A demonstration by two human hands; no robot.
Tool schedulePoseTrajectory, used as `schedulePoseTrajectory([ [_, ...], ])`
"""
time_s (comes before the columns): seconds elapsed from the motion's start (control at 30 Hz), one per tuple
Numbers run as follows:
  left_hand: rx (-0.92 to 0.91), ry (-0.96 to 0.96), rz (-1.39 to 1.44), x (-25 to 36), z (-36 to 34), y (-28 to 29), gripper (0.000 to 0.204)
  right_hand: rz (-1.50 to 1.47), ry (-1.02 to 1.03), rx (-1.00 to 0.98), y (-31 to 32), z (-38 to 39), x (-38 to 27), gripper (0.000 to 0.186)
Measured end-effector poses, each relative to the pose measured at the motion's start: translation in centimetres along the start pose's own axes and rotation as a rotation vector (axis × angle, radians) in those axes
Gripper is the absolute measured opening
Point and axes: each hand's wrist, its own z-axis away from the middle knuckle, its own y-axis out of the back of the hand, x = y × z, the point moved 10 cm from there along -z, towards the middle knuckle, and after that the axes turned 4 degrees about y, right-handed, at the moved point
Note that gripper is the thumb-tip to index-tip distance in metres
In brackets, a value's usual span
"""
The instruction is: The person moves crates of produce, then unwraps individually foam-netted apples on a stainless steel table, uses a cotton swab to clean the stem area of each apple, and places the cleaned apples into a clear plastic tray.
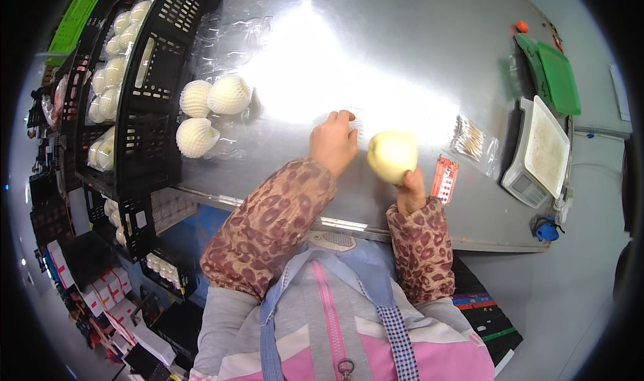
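My left hand (333, 143) is at the middle front of the metal table, fingers curled on a small white foam net (356, 124). To its right, my right hand (410, 190) holds a large pale yellow fruit (391, 154) from below, slightly above the table. Left of my hands, three fruits in white foam nets (229, 95) rest by clear plastic trays (231, 42). A red printed sheet (445, 180) lies just right of the right hand, beside a clear bag of small sticks (467, 139).
Black crates (161, 79) with wrapped fruits stand along the left edge. At the right are a white scale (540, 149), a green scale tray (559, 76), a blue tape dispenser (547, 228) and a small orange object (522, 27). The table's front edge (342, 225) runs before me.
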Motion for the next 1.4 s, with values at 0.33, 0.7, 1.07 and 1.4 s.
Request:
schedulePoseTrajectory([
  [0.33, -0.079, 0.409, 0.728, -6.3, 4.7, 0.1, 0.020, 0.049, -0.095, -0.109, -4.1, -1.6, 1.8, 0.079],
  [0.7, 0.000, 0.271, 0.915, -5.9, 8.0, 1.2, 0.033, 0.633, 0.310, -0.103, -7.6, -1.5, -2.4, 0.080],
  [1.07, -0.141, 0.202, 1.383, -3.2, 7.8, 3.6, 0.086, 0.724, 0.500, -0.141, -10.5, 0.4, -8.6, 0.094],
  [1.4, -0.009, 0.134, 1.195, -3.9, 9.1, 4.9, 0.074, 0.545, 0.337, -0.195, -10.9, 0.3, -5.4, 0.068],
])
